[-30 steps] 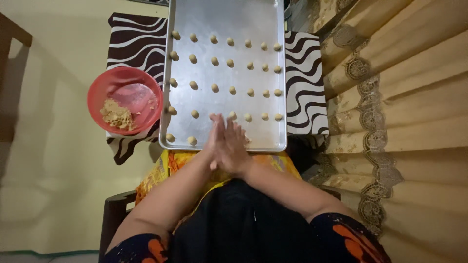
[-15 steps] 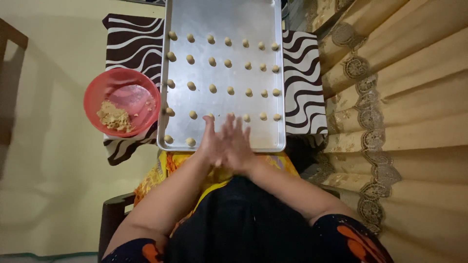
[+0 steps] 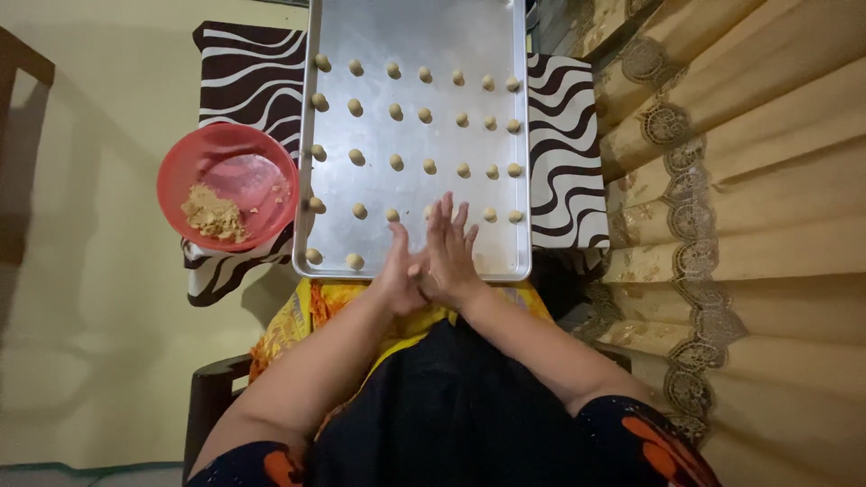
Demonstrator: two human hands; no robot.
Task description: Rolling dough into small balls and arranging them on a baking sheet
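Observation:
My left hand point(image 3: 395, 275) and my right hand point(image 3: 451, 248) are pressed palm to palm over the near edge of a long metal baking tray point(image 3: 419, 27). The fingers are stretched out and point toward the far end, with the right hand a little further forward. Whatever lies between the palms is hidden. Several small round dough balls point(image 3: 395, 162) sit in rows on the tray. The nearest row has balls only at its left end point(image 3: 354, 261). A red bowl point(image 3: 194, 153) holding a lump of tan dough point(image 3: 212, 215) stands left of the tray.
The tray and bowl rest on a black-and-white zebra-striped surface point(image 3: 564, 135). Beige lace-trimmed curtains point(image 3: 749, 180) hang along the right. A yellow-orange patterned cloth point(image 3: 289, 320) covers my lap, and a dark chair edge point(image 3: 207, 397) shows at lower left.
The palms have slid against each other, and the right hand now reaches further forward than the left. The tray and bowl have not moved.

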